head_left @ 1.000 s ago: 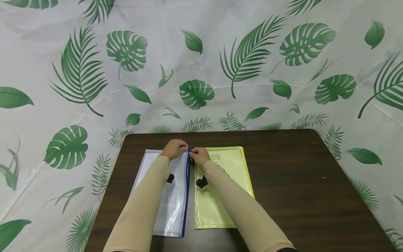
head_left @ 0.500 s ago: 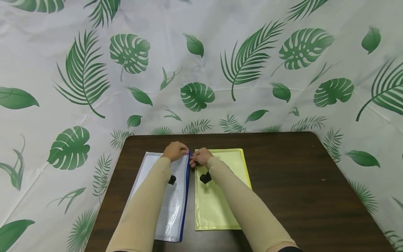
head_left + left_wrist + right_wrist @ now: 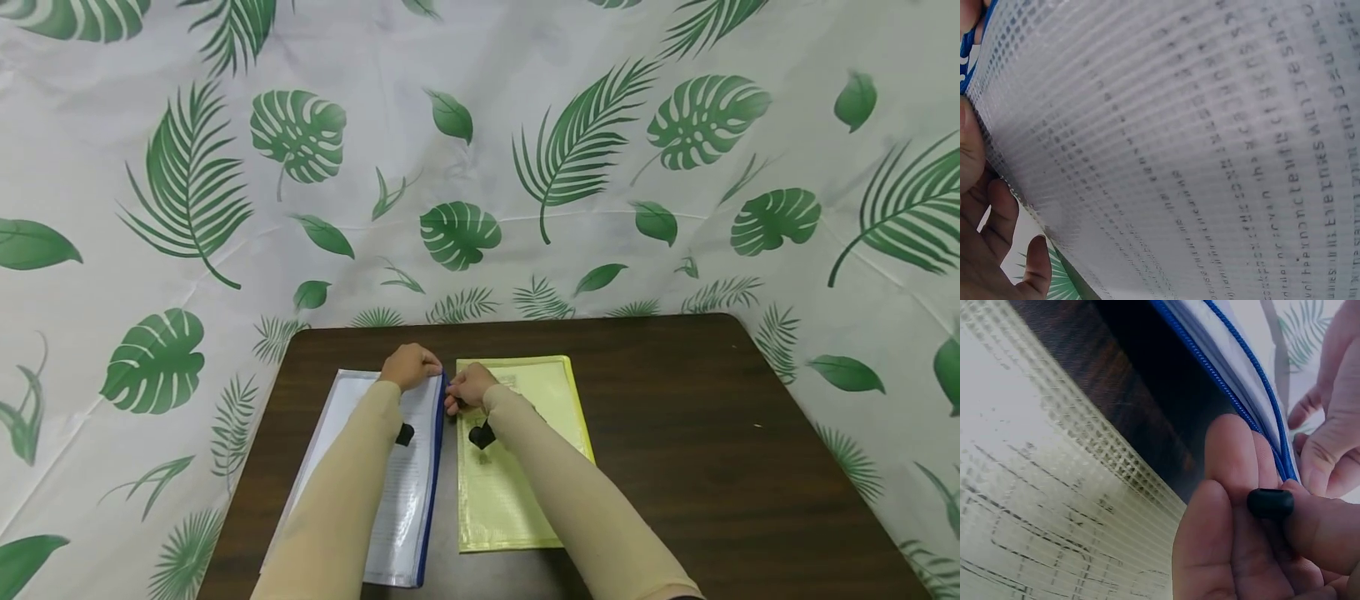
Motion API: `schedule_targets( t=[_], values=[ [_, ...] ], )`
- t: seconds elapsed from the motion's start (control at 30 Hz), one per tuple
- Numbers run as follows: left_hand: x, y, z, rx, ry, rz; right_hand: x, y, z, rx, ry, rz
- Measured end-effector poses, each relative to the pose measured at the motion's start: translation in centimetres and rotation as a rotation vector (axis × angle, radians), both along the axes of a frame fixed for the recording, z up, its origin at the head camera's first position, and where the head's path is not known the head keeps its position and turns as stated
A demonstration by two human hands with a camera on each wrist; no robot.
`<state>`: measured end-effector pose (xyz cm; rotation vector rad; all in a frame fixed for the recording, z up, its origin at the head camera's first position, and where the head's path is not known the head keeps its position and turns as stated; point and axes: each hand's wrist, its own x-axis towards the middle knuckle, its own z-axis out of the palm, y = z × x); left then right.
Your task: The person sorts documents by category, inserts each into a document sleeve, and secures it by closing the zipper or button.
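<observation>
A clear mesh zip pouch [image 3: 401,492] with a blue zip edge and printed sheets inside lies on the left part of the table. My left hand [image 3: 408,367] pinches its far right corner, thumb against the mesh [image 3: 1166,150] in the left wrist view. At that same corner my right hand [image 3: 471,387] holds the black zipper pull [image 3: 1270,503] between thumb and fingers. The blue zip [image 3: 1242,353] is parted into two edges that meet near these fingertips. Part of the right hand is over a yellow mesh pouch [image 3: 510,500].
The yellow pouch, with printed paper in it, lies flat right of the blue-edged one, a narrow strip of table between them. The dark wooden table [image 3: 667,433] extends to the right. A leaf-patterned cloth [image 3: 480,167] hangs behind it.
The right hand has drawn a little toward the person along the blue zip edge and apart from the left hand. The left hand stays at the corner. The head view has shifted slightly.
</observation>
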<state>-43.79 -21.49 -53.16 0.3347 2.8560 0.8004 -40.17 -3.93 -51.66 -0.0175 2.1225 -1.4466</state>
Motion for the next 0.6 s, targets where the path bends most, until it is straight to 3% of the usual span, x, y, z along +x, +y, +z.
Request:
schedule_targets(
  t=[0.27,0.43,0.6],
  values=[
    [0.2,0.0,0.0,-0.006,0.006,0.016,1.1,-0.1,-0.4,0.043,0.043,0.018],
    [0.2,-0.4,0.3,-0.018,0.022,0.034,1.7,-0.2,-1.2,0.068,0.018,0.098],
    [0.4,-0.4,0.4,0.018,-0.008,0.022,1.7,-0.2,-1.7,0.048,0.003,0.091]
  ],
)
